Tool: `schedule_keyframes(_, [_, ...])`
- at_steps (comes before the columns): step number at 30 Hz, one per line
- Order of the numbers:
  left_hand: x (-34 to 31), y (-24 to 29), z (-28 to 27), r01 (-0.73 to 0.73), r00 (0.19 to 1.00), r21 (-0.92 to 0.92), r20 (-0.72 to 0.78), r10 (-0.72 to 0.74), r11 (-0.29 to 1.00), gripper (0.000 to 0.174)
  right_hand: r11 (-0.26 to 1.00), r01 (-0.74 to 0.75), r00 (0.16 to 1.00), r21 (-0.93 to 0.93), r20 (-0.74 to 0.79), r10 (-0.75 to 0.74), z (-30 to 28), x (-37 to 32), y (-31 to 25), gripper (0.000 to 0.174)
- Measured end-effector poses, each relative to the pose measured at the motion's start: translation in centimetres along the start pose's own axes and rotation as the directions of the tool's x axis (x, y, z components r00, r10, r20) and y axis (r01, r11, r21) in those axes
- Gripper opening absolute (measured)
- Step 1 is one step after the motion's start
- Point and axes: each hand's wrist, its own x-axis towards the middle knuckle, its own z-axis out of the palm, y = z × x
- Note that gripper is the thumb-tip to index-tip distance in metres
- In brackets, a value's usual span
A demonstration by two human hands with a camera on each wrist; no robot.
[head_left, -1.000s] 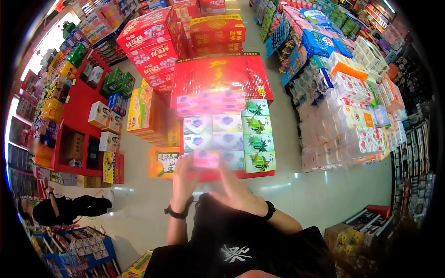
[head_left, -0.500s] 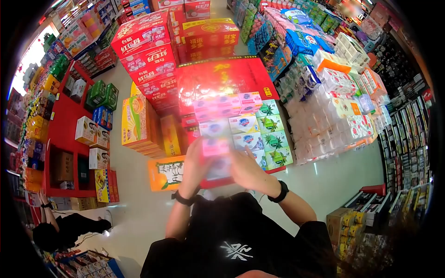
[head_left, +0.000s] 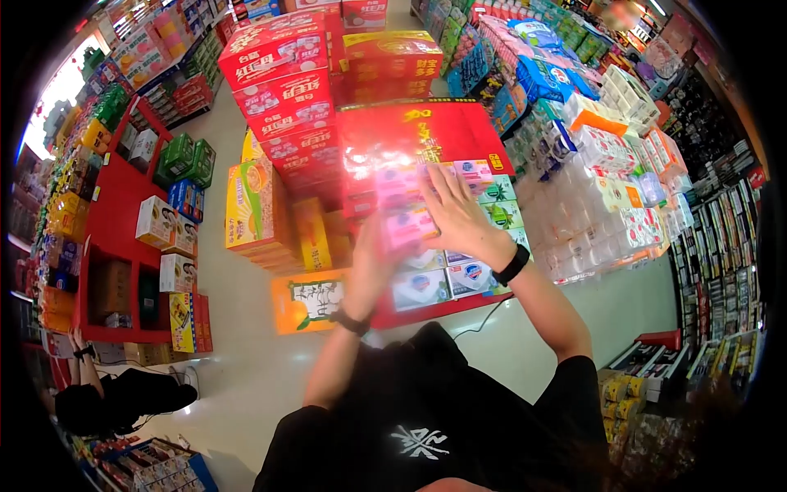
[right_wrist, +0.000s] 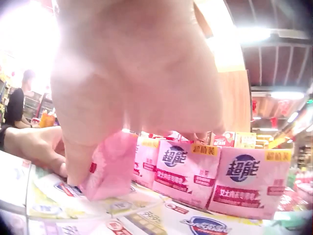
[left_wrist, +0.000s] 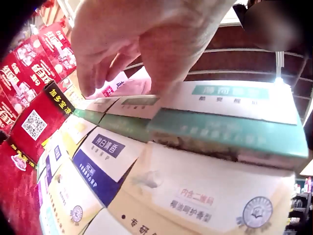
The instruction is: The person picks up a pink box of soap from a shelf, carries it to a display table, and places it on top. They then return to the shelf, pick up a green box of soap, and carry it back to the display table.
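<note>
A pink pack (head_left: 407,225) stands on white soap boxes (head_left: 420,289), between my hands and in front of a row of pink packs (head_left: 473,170). My right hand (head_left: 463,217) spreads straight fingers over that row; in the right wrist view its thumb touches the near pink pack (right_wrist: 113,169), beside other pink packs (right_wrist: 186,171). On the other side, my left hand (head_left: 370,258) is blurred. The left wrist view has this hand (left_wrist: 146,39) low over boxes (left_wrist: 225,127), fingers loosely bent, with pink packaging (left_wrist: 139,81) beyond; any contact is unclear.
Behind the soap boxes lies a large red carton (head_left: 385,135), with stacked red cartons (head_left: 279,90) at its left. Green boxes (head_left: 504,215) border the right side. Tissue packs (head_left: 607,221) stand across the aisle. Another person (head_left: 123,402) is at lower left.
Both hands have moved forward over the soap boxes with the pink pack, closer to the pink row. The right hand's fingers have spread out onto the row. The view has shifted slightly.
</note>
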Motion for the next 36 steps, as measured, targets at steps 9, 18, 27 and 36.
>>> schedule_keyframes(9, [0.7,-1.9,0.9,0.043,0.999,-0.148,0.009,-0.042,0.988,0.077,0.986,0.107,0.994,0.127,-0.042,-0.102,1.5,2.4,1.2,0.117])
schedule_keyframes(18, [1.0,-1.3,1.9,0.181,0.977,-0.556,0.004,-0.215,0.812,0.06,0.99,0.102,0.991,0.094,-0.092,-0.094,2.5,3.1,1.2,0.112])
schedule_keyframes(27, [1.0,-0.5,1.5,0.166,0.982,-0.326,-0.026,-0.185,0.931,0.048,0.981,0.121,0.98,0.149,-0.174,-0.094,2.8,3.2,1.3,0.11])
schedule_keyframes(36, [1.0,-0.8,1.8,0.14,0.981,-0.351,-0.078,-0.178,0.926,0.047,0.984,0.126,0.976,0.129,-0.195,-0.1,3.4,3.0,1.8,0.105])
